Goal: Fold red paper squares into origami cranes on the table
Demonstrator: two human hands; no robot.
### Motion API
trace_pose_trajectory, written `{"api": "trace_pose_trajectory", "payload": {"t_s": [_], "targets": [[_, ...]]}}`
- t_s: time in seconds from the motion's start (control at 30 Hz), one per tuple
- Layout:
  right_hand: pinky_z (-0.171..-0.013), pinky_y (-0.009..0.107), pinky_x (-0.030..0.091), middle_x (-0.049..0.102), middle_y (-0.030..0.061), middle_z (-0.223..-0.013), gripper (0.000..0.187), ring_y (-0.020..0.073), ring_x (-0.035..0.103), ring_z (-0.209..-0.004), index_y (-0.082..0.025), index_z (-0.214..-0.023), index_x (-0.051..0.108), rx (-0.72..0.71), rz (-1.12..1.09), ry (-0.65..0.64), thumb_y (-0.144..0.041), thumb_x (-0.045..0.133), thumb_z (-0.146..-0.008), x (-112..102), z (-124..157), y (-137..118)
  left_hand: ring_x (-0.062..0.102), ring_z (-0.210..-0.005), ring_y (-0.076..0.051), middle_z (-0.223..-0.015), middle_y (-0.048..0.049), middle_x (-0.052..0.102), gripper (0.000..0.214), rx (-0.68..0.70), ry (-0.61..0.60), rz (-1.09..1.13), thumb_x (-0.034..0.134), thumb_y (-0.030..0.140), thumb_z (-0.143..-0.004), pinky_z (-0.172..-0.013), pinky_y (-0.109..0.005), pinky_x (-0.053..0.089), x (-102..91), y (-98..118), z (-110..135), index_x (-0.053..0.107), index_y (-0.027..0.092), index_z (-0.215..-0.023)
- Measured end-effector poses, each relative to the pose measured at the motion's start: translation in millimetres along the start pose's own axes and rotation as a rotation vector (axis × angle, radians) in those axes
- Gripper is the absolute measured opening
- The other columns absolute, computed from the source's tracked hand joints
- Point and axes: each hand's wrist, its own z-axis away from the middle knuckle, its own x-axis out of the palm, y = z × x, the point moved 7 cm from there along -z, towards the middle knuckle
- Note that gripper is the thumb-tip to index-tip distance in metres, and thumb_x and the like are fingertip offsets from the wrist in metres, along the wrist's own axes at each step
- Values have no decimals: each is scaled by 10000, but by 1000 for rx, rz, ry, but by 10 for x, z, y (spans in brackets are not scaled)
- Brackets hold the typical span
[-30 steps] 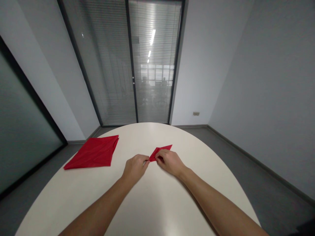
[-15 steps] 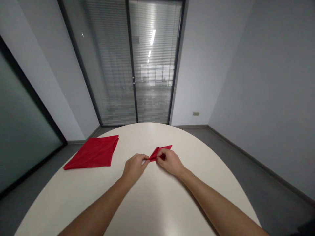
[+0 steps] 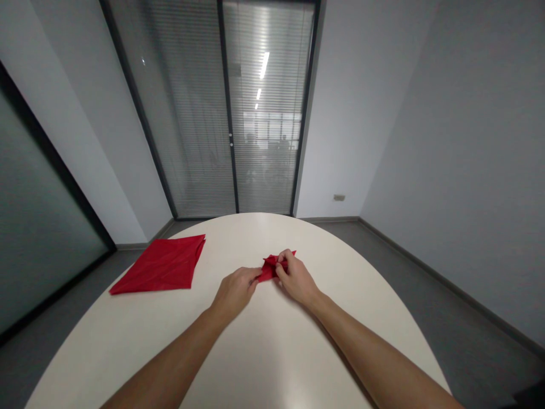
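Note:
A small folded piece of red paper [image 3: 269,268] lies near the middle of the white oval table [image 3: 255,352]. My left hand [image 3: 233,291] pinches its near left tip against the table, fingers closed. My right hand [image 3: 294,277] grips the paper's right part with thumb and fingers and has lifted a flap, so that the far point is partly covered by my fingers.
A stack of flat red paper sheets [image 3: 164,264] lies on the table at the left, a forearm's length from my left hand. Beyond the table's far edge are glass doors with blinds [image 3: 225,113]; grey floor surrounds the table.
My right hand has moved slightly away from me and folded the paper's right point up and inward. The left hand has kept its pinch in place.

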Motion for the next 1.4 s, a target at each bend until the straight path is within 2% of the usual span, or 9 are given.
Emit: {"api": "trace_pose_trajectory", "payload": {"t_s": [0.13, 0.23, 0.33, 0.5, 0.83, 0.93, 1.03, 1.17, 1.4], "targets": [[-668, 281, 409, 639, 3, -871, 246, 182, 585, -741, -220, -1061, 483, -22, -3, -3, -137, 500, -830, 33, -2, 22, 671, -1101, -189, -1195, 2, 737, 344, 69, -10, -1, 566, 102, -912, -972, -322, 519, 31, 24, -9, 714, 278, -1168], [-791, 294, 441, 649, 39, -1028, 346, 194, 599, -911, -214, -1108, 534, -99, 51, -46, -95, 560, -785, 66, 11, -13, 682, -1066, -203, -1153, 0, 749, 327, 89, -8, -19, 581, 106, -906, -939, -342, 540, 25, 40, -13, 725, 271, -1148], [-830, 300, 429, 622, 53, -1061, 234, 211, 567, -995, -214, -960, 599, -133, 208, -77, -85, 590, -764, 72, 24, -41, 678, -1058, -207, -1139, -5, 752, 292, 107, -4, -40, 591, 117, -907, -930, -352, 546, 14, 67, -11, 736, 263, -1114], [-779, 285, 407, 599, 54, -988, 154, 200, 545, -913, -207, -857, 532, -104, 328, -30, -86, 562, -767, 10, 16, -98, 668, -1051, -206, -1133, -19, 750, 236, 141, -7, -59, 580, 150, -926, -942, -363, 540, 28, 90, -3, 749, 245, -1060], [-630, 285, 314, 669, 54, -852, 145, 194, 586, -707, -197, -1018, 475, 107, 366, 22, -179, 509, -878, -76, 7, -14, 671, -1015, -216, -1061, -35, 752, 226, 143, -42, -105, 549, 128, -931, -885, -352, 538, 7, 149, 0, 716, 220, -1053], [-636, 283, 305, 695, 65, -919, 196, 204, 624, -770, -206, -1032, 505, 97, 426, -16, -165, 557, -848, -52, 4, -2, 671, -996, -215, -1034, -37, 751, 207, 152, -45, -109, 548, 137, -937, -864, -346, 533, -6, 165, 5, 712, 212, -1038], [-661, 283, 323, 715, 77, -946, 123, 202, 647, -802, -204, -988, 542, 86, 454, -38, -149, 530, -879, -34, 0, 4, 671, -950, -212, -991, -39, 747, 183, 176, -51, -121, 556, 153, -938, -825, -337, 529, -12, 187, 6, 713, 205, -1017], [-650, 282, 331, 735, 72, -897, 108, 195, 657, -750, -198, -1012, 554, 84, 427, 13, -188, 462, -956, -77, -4, -5, 666, -924, -207, -962, -33, 741, 158, 218, -57, -126, 566, 165, -937, -813, -330, 520, -10, 221, 5, 708, 207, -994], [-637, 277, 330, 744, 33, -875, 147, 196, 662, -720, -222, -1071, 567, 43, 441, 65, -240, 533, -929, -130, 2, -45, 665, -920, -203, -967, -29, 736, 142, 236, -39, -127, 555, 189, -949, -808, -326, 515, -12, 227, 23, 689, 212, -992]]}}
